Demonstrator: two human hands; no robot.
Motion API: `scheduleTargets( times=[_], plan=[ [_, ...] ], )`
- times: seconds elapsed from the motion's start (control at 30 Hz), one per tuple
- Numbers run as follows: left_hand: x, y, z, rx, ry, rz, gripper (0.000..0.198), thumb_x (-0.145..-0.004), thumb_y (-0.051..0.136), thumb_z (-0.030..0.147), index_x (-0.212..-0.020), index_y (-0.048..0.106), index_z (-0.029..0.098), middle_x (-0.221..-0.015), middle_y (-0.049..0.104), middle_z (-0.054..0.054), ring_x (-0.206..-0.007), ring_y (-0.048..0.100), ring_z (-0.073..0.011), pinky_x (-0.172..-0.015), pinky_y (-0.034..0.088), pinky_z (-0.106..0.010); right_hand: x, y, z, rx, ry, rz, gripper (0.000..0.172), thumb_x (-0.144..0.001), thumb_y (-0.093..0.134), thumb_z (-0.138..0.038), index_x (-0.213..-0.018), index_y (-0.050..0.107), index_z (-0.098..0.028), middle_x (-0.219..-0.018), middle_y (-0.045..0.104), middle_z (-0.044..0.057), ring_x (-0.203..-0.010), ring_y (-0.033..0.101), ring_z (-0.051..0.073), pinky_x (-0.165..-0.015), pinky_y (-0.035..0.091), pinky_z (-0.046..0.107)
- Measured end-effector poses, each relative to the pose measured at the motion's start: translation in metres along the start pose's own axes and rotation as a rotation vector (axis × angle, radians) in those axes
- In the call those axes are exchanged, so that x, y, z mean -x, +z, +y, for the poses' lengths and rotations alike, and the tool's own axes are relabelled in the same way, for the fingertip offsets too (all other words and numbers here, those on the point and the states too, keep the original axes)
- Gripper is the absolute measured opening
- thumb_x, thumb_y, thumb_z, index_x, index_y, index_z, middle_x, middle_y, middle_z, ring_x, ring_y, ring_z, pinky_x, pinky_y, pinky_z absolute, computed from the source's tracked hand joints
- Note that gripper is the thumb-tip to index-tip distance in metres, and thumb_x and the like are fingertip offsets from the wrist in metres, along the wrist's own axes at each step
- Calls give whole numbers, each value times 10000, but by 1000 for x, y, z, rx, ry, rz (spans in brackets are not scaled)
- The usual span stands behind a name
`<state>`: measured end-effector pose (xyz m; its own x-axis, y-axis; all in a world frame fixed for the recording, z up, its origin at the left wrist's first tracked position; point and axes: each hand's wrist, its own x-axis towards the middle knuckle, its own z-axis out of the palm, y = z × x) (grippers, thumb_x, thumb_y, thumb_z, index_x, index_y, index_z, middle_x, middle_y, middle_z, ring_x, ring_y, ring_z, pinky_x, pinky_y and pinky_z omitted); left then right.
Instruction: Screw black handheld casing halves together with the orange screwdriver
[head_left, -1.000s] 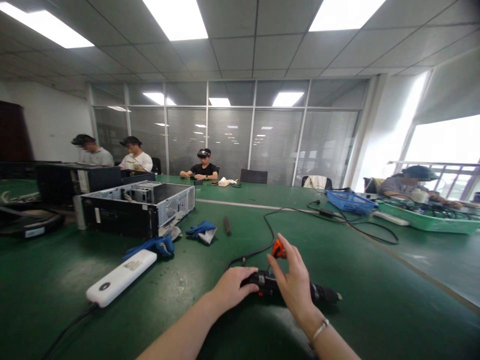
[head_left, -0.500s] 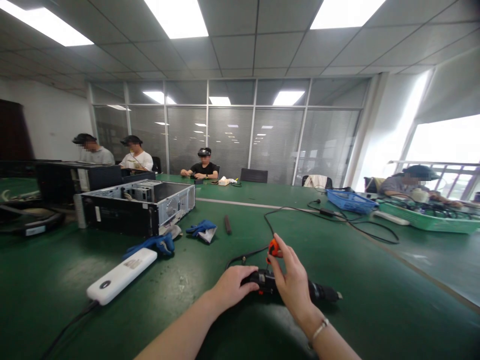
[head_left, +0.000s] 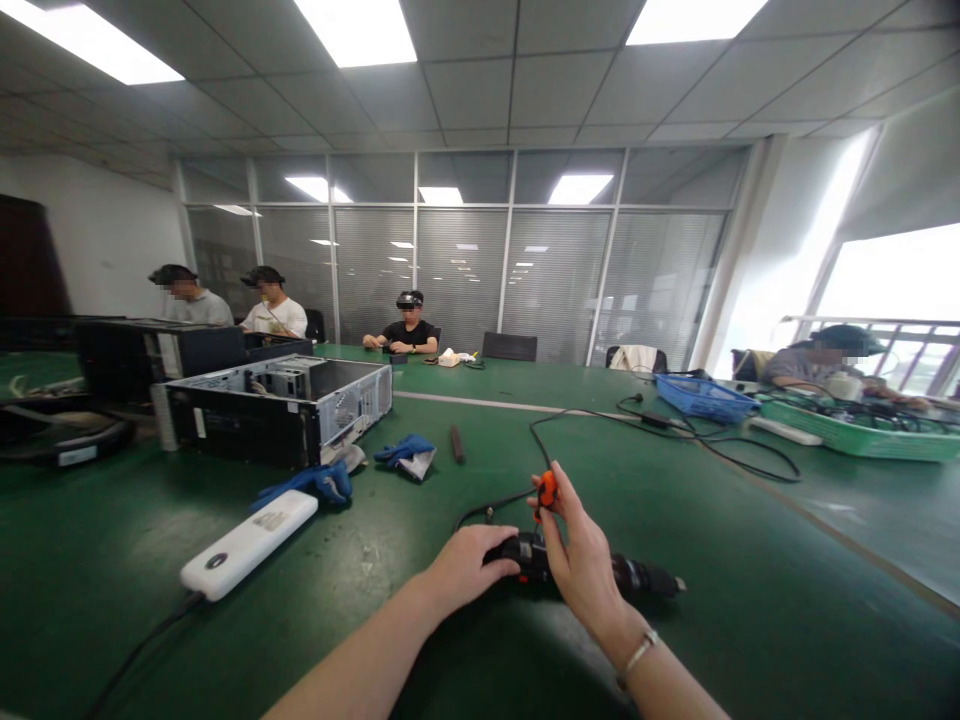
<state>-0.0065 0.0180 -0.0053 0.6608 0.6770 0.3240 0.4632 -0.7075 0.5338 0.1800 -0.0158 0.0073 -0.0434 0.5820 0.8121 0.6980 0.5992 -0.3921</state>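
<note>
"Since a second earlier, what shifted was the small orange-and-black hand tool (head_left: 548, 490): it moved slightly toward nine o'clock, together with the right hand (head_left: 585, 560). More of its handle showed."

"State the position of each hand."

"Right hand: thumb and fingertips pinched together on the orange handle, above the middle of the black elongated tool (head_left: 534, 552). Contact between the hand tool's lower end and the black tool could not be told. Left hand (head_left: 469, 565): clamped over the black tool's nine o'clock end, as before."

"Location of the black tool?"

"Lying on the green smooth-topped table (head_left: 480, 680), its narrow tip pointing between three and four o'clock."

"Specify surrounding items, taking the black tool as the dial's centre."

"White oblong plastic block (head_left: 251, 545): nine o'clock. Open silver-and-black metal computer case (head_left: 277, 410) and crumpled blue-and-grey glove (head_left: 406, 455): ten o'clock, the glove nearer. Brown narrow bar (head_left: 457, 445): eleven o'clock. Blue plastic basket (head_left: 705, 400): between one and two o'clock, well apart."
</note>
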Motion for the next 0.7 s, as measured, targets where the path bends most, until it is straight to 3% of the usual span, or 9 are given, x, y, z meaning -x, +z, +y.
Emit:
scheduleTargets(
  times=[0.1, 0.27, 0.43, 0.7],
  plan=[
    [0, -1, 1, -5, 1, 2, 375, -854, 641, 351, -1204, 598, 222, -1099, 683, -39, -991, 624, -227, -853, 451, -276, -2, -2, -5, 37, -20, 10, 557, -941, 407, -252, -1470, 236, -214, -1223, 580, 121, -1035, 619, 217, -875, 532, 381],
    [0, 1, -2, -18, -1, 2, 400, -858, 636, 345, -1231, 580, 211, -1156, 666, -51, -1031, 614, -229, -904, 437, -293, -6, -6, -5, 90, -15, 58, 511, -921, 473, -291, -1415, 358, -225, -990, 617, 82, -854, 626, 204, -773, 549, 357],
    [-1, 2, -4, -22, -6, -1, 415, -869, 617, 376, -1247, 574, 213, -1162, 664, -63, -1045, 612, -241, -917, 438, -313, -4, -4, -6, 66, 8, 28, 570, -936, 414, -256, -1472, 227, -206, -1119, 613, 107, -973, 626, 214, -843, 535, 377],
    [0, 2, -5, -11, -14, 19, 452, -843, 655, 353, -1257, 576, 191, -1197, 653, -82, -1078, 606, -243, -951, 423, -318, -5, -7, -3, 100, -30, 105, 507, -913, 513, -287, -1397, 378, -227, -1058, 642, 87, -845, 649, 202, -763, 560, 357]
  ],
)
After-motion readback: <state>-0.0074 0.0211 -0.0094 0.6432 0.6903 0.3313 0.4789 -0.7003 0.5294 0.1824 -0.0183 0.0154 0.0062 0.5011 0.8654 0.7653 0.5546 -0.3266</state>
